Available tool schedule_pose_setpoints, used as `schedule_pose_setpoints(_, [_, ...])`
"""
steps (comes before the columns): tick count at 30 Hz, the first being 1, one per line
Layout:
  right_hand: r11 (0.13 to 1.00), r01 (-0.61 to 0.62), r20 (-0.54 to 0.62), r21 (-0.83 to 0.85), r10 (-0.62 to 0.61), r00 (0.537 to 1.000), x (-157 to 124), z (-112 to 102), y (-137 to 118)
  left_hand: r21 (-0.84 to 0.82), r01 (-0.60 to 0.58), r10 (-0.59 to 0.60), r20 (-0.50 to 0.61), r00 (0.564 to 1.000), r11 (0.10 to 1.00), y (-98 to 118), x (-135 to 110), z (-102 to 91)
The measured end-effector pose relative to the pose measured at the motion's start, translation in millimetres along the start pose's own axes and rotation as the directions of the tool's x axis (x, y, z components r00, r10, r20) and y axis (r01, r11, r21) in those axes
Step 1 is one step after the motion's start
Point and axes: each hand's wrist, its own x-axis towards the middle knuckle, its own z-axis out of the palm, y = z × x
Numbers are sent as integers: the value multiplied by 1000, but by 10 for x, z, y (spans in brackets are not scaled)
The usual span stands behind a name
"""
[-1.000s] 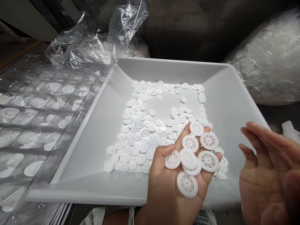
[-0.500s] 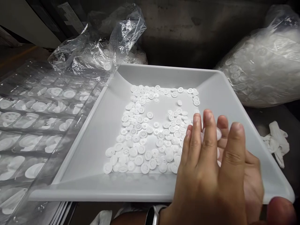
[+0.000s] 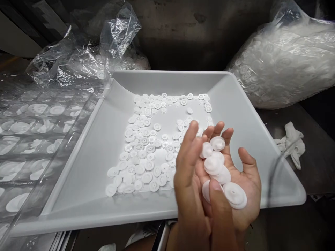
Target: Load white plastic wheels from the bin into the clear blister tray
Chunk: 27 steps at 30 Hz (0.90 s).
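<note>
My right hand (image 3: 247, 190) is palm up and cupped over the near right part of a white tray (image 3: 78, 177). Several small white plastic gears (image 3: 213, 164) lie in a loose pile on its palm and fingers. Against its left side stands my left hand (image 3: 192, 188), fingers stretched upward and apart from the thumb. The left thumb lies over the pile, touching a gear near the palm. Behind the hands, many more white gears (image 3: 150, 148) are scattered flat over the tray floor, thickest at the left and front.
Clear plastic compartment trays (image 3: 52, 139) with white parts stand along the left. A crumpled clear bag (image 3: 75, 62) of parts sits behind them. At the back right is a full bag (image 3: 285, 62) of white gears; a white glove-like cloth (image 3: 291, 143) lies below it.
My left hand has turned and swung left, uncovering the gears in my right palm. The view has shifted, so the tray appears further left.
</note>
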Motion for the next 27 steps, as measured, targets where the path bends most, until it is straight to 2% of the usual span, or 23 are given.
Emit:
schedule_pose_setpoints(2, [999, -7, 13, 51, 6, 1000, -8, -6, -4, 45, -88, 87, 27, 996, 995, -64, 20, -93])
schedule_pose_setpoints(3, [998, -4, 16, 66, 3, 1000, -11, -2, -6, 50, -97, 96, 31, 995, 994, -83, 37, -139])
schedule_pose_setpoints(6, [997, 14, 1, 72, -14, 1000, -15, 32, -7, -7, 67, -67, 15, 998, 998, -97, 100, -235])
schedule_pose_setpoints(8, [997, 33, -2, 73, -33, 999, -18, 58, -6, -54, 198, -198, 5, 980, 979, -93, 127, -250])
schedule_pose_setpoints(10, [995, 66, 14, 81, -67, 998, -26, 75, -6, -53, 275, -274, 23, 961, 960, -102, 125, -237])
schedule_pose_setpoints(14, [989, 70, 45, 127, -77, 996, -42, 83, -17, 68, 284, -290, 108, 951, 957, -156, 55, -200])
schedule_pose_setpoints(17, [985, 48, 34, 164, -54, 998, -35, 91, -21, 100, 248, -258, 116, 959, 964, -187, 20, -186])
schedule_pose_setpoints(22, [988, 59, -55, 145, -51, 997, -7, 118, 1, -63, 266, -262, 63, 963, 962, -160, 74, -179])
schedule_pose_setpoints(27, [980, 147, -117, 132, -132, 984, 5, 125, 8, -191, 420, -427, 4, 904, 887, -117, 161, -196])
